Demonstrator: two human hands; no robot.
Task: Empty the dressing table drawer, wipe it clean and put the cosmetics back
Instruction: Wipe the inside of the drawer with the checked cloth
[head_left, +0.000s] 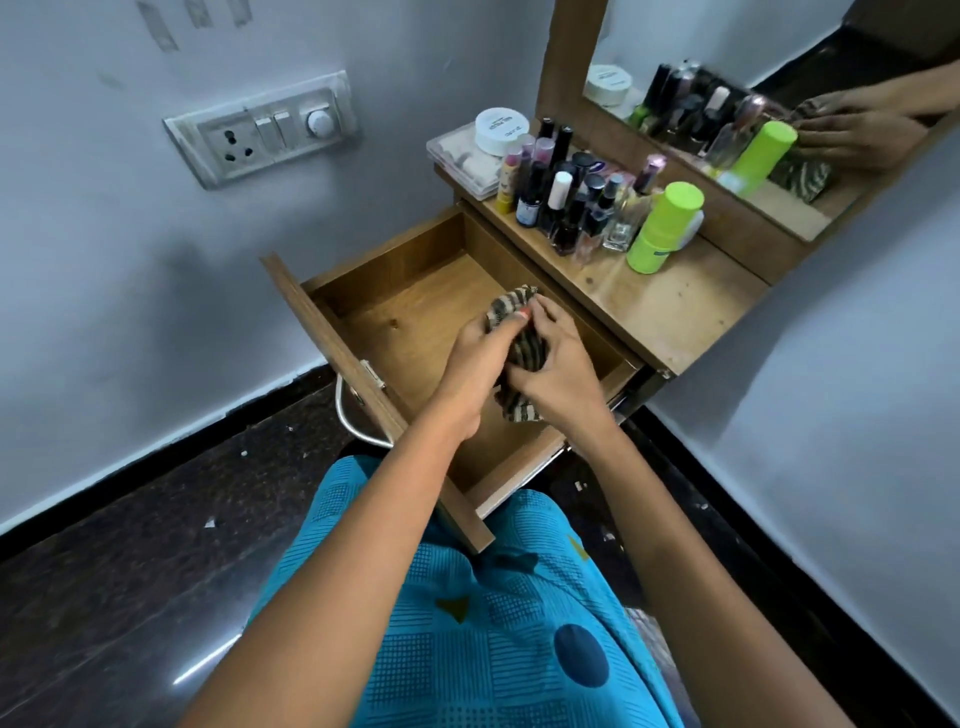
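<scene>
Both hands — left hand (475, 358), right hand (558, 364) — grip a striped cloth (522, 338) with curled fingers, over the open drawer (415, 291). Cosmetics (576, 197) stand on the tabletop behind the drawer.

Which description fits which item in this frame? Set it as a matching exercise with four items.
Items:
1. striped cloth
2. drawer
3. green bottle
4. white jar

Descriptions:
a. sits on the clear box
b. pulled open, below the tabletop
c. gripped by the left hand and right hand
d. stands upright on the tabletop, right of the small bottles

Pairs: 1-c, 2-b, 3-d, 4-a
</scene>
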